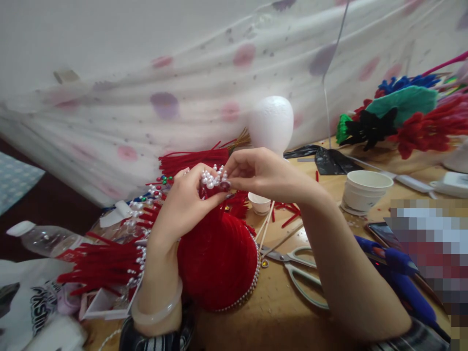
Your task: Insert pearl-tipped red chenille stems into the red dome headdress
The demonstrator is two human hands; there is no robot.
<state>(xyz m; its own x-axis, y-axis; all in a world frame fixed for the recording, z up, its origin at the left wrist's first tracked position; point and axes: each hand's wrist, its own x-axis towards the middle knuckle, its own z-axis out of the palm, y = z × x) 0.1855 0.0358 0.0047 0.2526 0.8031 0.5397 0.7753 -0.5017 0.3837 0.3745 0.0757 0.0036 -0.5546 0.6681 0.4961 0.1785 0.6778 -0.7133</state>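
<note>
Head view shows your left hand [185,202] curled around the white beads [212,179] atop the red cone [215,263], apparently to steady them, while your right hand [265,173] pinches their edge, seemingly for finer control.

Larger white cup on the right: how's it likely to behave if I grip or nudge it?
The larger white cup looks like thin paper, so it would probably be light and might dent under a firm squeeze. Its base appears narrower than its rim, so a push near the top could tip it.
</note>
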